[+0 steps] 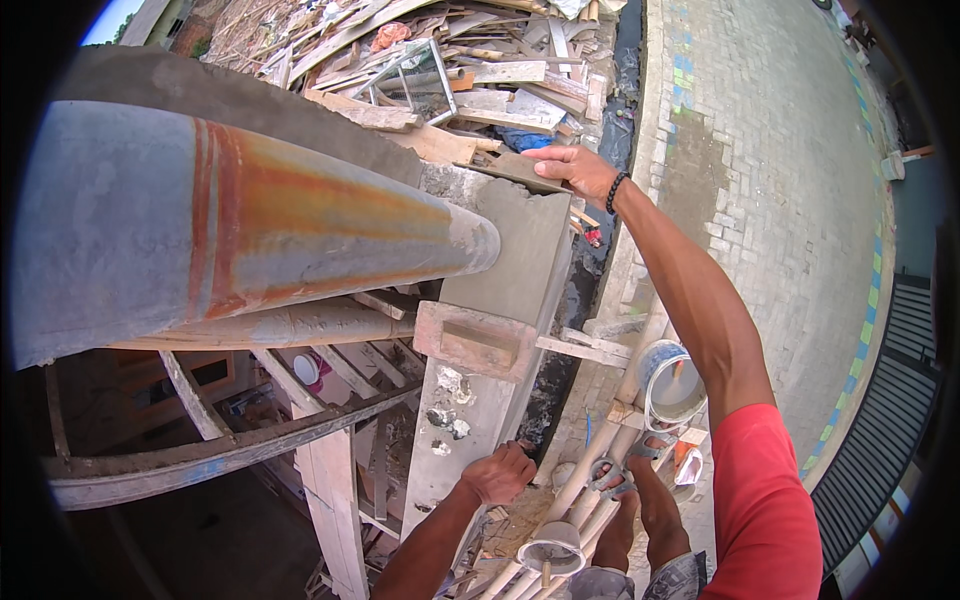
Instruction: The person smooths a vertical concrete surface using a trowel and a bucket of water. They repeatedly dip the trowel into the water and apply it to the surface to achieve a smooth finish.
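Note:
A concrete wall top [510, 240], smoothly plastered toward its far end, runs away in front of me. My right hand [580, 172] reaches to that far end, with fingers and thumb on a thin flat brown board [520, 170] along the edge. My left hand [500, 473] is lower down at the wall's right side, its fingers curled against the edge; their tips are partly hidden. Between the hands, a wooden plastering float [475, 342] lies across the wall with its block handle up. Nearer me, the wall face [450, 430] is rough with pale patches.
A large rust-stained metal pipe [300, 215] meets the wall from the left. My sandalled feet stand on bamboo poles [570, 500], beside a bucket [673, 385] and a second bucket [552, 552]. A drainage channel [620, 90], scrap wood [480, 80] and paving [780, 200] lie below.

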Tool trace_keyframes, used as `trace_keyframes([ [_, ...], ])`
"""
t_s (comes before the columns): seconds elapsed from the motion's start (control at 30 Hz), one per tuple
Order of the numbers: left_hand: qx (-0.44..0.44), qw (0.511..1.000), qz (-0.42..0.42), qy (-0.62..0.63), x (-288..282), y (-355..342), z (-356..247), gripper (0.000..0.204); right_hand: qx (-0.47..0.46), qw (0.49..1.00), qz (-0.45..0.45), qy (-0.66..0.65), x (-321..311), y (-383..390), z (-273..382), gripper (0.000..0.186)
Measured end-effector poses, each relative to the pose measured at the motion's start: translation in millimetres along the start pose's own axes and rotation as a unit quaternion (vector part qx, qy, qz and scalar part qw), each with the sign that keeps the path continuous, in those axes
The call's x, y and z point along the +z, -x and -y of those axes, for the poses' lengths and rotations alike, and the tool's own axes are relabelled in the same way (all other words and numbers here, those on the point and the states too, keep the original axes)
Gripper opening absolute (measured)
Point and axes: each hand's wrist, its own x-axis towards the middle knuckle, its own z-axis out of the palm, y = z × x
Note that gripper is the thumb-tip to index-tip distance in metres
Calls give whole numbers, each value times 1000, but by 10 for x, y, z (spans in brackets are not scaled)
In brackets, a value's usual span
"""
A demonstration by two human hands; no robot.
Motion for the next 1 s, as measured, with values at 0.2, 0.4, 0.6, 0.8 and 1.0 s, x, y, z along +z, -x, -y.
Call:
trace_keyframes([
  [0.2,7,1000,-6,-4,15,7,11,29,0,1000,0,-3,5,-1,-8,45],
  [0.4,9,1000,-16,-14,45,7,7,30,9,999,-4,45,-22,-18,2,44],
  [0.6,14,1000,-25,-9,63,10,16,31,18,999,-5,50,-35,17,55,48],
  [0.8,13,999,-36,-18,45,12,17,31,70,995,-1,71,25,100,143,53],
  [1.0,4,1000,-21,0,7,-4,7,30,31,998,-6,53,2,83,96,48],
])
